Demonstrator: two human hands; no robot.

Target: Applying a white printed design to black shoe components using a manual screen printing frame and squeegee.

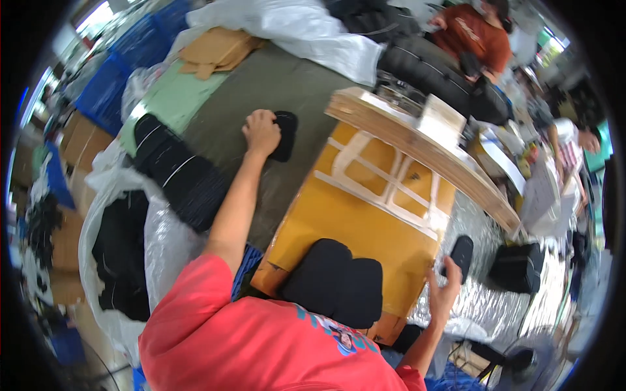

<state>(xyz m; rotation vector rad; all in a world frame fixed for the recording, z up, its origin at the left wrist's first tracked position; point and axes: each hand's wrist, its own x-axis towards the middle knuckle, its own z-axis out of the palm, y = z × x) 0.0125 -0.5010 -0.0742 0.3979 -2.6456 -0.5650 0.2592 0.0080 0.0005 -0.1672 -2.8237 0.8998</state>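
My left hand (262, 135) is stretched out over the grey-green table, its fingers curled at the left edge of a black fabric pad (285, 135). On the other side, the fingertips of my right hand (445, 292) meet the lower end of a small black oblong pad (462, 255); its thumb stands apart from the fingers. Between my arms, a pair of black rounded pads (336, 280) lies side by side on a yellow board (352, 231), close against my red shirt. Pale strip frames (365, 186) are fixed on the board's far part.
A wooden beam (417, 140) crosses behind the board. Left of my arm lies a row of black pads (179, 173), above a white plastic bag (160, 221) with black pieces inside. A black stack (516, 268) sits on silvery sheeting (495, 306). A person in rust-red (479, 36) is beyond.
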